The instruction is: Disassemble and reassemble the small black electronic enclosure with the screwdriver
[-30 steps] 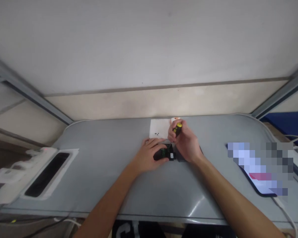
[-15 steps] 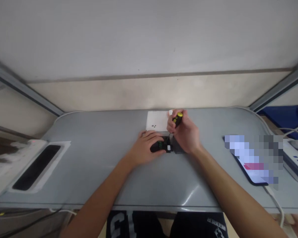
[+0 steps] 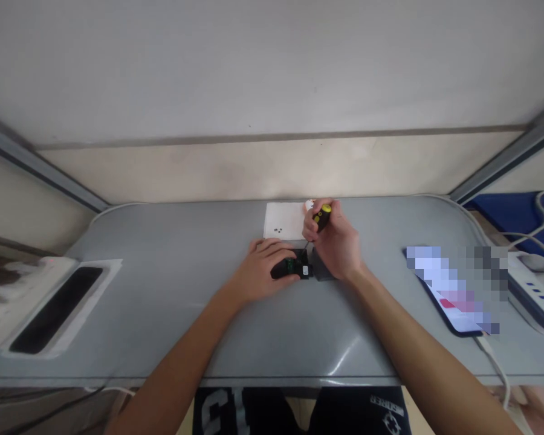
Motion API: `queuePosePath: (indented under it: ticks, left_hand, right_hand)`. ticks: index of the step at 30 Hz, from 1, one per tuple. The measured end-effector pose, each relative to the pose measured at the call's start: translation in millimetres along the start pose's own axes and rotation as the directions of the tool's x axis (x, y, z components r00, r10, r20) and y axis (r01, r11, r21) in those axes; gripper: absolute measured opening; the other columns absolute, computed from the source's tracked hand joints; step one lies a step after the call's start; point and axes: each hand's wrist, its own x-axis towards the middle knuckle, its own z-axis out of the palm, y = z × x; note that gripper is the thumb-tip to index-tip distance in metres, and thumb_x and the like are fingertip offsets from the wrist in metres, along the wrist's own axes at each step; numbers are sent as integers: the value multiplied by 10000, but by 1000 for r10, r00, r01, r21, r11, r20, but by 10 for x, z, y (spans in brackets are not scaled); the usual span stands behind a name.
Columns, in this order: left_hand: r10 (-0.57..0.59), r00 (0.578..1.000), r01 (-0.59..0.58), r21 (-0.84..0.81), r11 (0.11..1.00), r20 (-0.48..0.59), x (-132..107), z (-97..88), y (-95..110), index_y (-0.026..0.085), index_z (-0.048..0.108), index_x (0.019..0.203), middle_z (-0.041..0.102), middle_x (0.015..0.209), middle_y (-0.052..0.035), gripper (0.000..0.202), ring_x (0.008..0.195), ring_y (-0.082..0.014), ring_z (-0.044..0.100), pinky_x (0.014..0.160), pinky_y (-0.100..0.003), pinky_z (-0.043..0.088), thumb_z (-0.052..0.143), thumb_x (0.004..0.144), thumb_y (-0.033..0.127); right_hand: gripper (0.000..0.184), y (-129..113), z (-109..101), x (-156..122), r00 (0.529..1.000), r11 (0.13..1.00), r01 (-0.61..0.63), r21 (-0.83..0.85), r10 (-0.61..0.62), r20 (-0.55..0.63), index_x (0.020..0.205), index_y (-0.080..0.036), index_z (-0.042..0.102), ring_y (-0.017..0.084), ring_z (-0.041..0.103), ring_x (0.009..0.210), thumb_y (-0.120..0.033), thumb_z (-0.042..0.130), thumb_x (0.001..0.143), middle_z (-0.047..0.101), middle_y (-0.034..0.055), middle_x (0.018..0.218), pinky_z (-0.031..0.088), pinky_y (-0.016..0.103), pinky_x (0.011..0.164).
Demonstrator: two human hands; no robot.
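Observation:
At the middle of the grey table lies a small black device (image 3: pixel 294 266) with a bit of green circuit board showing and a small white square on it. My left hand (image 3: pixel 262 270) is closed around its left end, fingers over the far side and thumb on the near side. In my right hand (image 3: pixel 340 241) is a screwdriver (image 3: pixel 323 217) with a black and yellow handle, held tilted. Its thin shaft reaches down to the device; the tip is too small to make out. Beside the device, partly under my right hand, lies a dark flat piece (image 3: pixel 323 270).
Behind the device is a white sheet (image 3: pixel 284 219) with several tiny dark bits on it. A lit phone (image 3: pixel 448 296) with a cable lies at the right by a white power strip (image 3: pixel 532 293). A black phone-like slab (image 3: pixel 57 311) rests on white paper at the left.
The whole view has shifted slightly. Both hands keep their places on the device and the screwdriver, with little visible movement.

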Motion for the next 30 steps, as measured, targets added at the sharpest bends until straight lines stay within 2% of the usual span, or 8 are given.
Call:
queuePosePath:
  ticks: [3, 10, 15, 21, 26, 30]
  left_hand:
    - [5, 1000, -5, -5, 1000, 1, 0, -4, -9, 285, 718, 1162, 698, 1354, -28, 303, 1313, -277, 567, 1174, -485, 331, 744, 914, 457]
    - [23, 1000, -23, -2, 1000, -19, 4, -3, -14, 273, 710, 1151, 705, 1342, -37, 312, 1287, -274, 591, 1159, -487, 339, 762, 903, 456]
    - [13, 1000, -13, -9, 1000, -16, 2, -15, -1, 279, 708, 1172, 700, 1351, -40, 309, 1296, -276, 586, 1165, -487, 344, 739, 918, 452]
    - [31, 999, -32, -12, 999, -44, -8, -12, -7, 272, 696, 1168, 701, 1352, -40, 276, 1290, -266, 591, 1147, -477, 353, 728, 932, 411]
    - [26, 998, -26, 0, 1000, -51, -9, -15, -1, 279, 670, 1214, 711, 1340, -26, 296, 1299, -265, 582, 1127, -466, 350, 718, 944, 389]
    - [26, 997, -25, 19, 1000, -73, -10, -6, -12, 268, 667, 1200, 727, 1299, -28, 290, 1286, -271, 586, 1121, -467, 345, 719, 943, 391]
  right_hand:
    - [376, 2, 12, -6, 1000, 1000, -11, -16, 11, -3, 884, -251, 584, 142, 382, 606, -570, 453, 1034, 415, 4, 720, 424, 284, 583]
    - [332, 4, 25, -7, 1000, 1000, 7, 8, -7, 14, 889, -246, 594, 145, 360, 618, -498, 447, 1049, 413, 3, 722, 379, 277, 578]
    - [332, 2, 39, -15, 1000, 999, -9, -35, 10, 14, 882, -251, 593, 153, 348, 608, -523, 472, 1030, 415, 6, 718, 365, 282, 557]
    - [340, 19, 53, -27, 1000, 1000, 2, -28, -2, 26, 882, -254, 593, 157, 367, 618, -526, 463, 1039, 410, 12, 732, 400, 289, 561]
    - [336, 0, 72, -35, 998, 1000, -21, -17, 22, 67, 876, -235, 611, 145, 353, 616, -476, 457, 1052, 405, 11, 731, 370, 271, 551]
    - [336, -5, 75, -33, 999, 1000, -6, -22, 7, 47, 872, -239, 595, 149, 376, 632, -501, 471, 1042, 413, 14, 753, 392, 277, 570]
